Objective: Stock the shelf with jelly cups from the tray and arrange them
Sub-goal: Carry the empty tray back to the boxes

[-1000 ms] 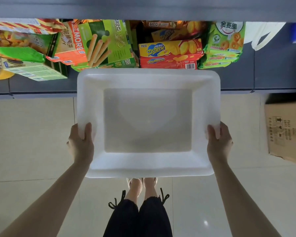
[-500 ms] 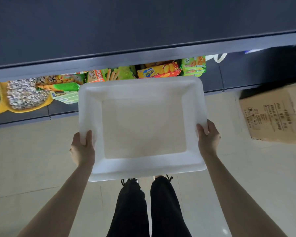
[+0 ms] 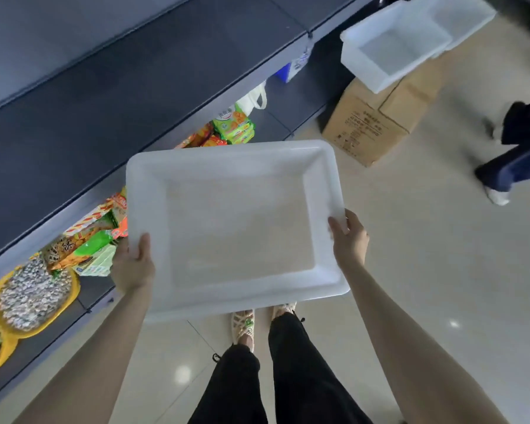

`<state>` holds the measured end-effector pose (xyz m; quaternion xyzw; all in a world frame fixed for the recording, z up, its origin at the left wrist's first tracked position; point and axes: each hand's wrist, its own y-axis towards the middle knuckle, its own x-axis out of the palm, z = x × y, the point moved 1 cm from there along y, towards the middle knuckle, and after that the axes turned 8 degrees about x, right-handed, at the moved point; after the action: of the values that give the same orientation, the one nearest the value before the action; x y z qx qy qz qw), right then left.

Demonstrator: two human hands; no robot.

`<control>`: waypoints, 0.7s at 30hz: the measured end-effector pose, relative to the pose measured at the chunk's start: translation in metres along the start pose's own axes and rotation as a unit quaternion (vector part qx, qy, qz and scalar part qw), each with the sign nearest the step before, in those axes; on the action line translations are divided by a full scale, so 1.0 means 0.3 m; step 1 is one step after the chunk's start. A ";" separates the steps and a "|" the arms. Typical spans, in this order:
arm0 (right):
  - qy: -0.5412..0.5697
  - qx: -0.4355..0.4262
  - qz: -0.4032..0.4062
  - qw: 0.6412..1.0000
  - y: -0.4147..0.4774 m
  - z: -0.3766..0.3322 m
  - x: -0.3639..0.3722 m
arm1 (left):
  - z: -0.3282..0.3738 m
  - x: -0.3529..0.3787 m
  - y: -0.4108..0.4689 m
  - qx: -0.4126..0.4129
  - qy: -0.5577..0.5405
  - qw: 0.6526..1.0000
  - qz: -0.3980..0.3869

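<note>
I carry a white plastic tray (image 3: 144,191) at waist height over the floor, and nothing lies inside it. My left hand (image 3: 132,266) grips its left rim with the thumb on top. My right hand (image 3: 349,240) grips the right rim the same way. The dark shelf (image 3: 110,96) runs diagonally along the left, its upper board bare. No jelly cups are in view.
Snack packs (image 3: 233,127) and yellow bags of seeds (image 3: 34,298) fill the lower shelf level. A cardboard box (image 3: 377,123) stands on the floor ahead right with white bins (image 3: 389,53) on top. Another person's legs (image 3: 514,154) are at the right edge.
The view has risen and swung right, so the shelf now slants left and the box with bins came into sight. Both hands keep their hold on the tray.
</note>
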<state>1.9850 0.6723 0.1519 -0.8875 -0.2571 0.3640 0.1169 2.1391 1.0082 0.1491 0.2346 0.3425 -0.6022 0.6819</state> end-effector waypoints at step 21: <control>0.207 0.242 0.354 0.880 -0.116 0.837 -1.296 | 1.044 0.841 -0.947 0.328 -0.034 0.896 -0.296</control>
<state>1.5603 0.4962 0.2158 -0.9186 0.1999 0.2403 0.2419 1.9279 0.5654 0.1914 0.3122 0.1552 -0.8620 0.3679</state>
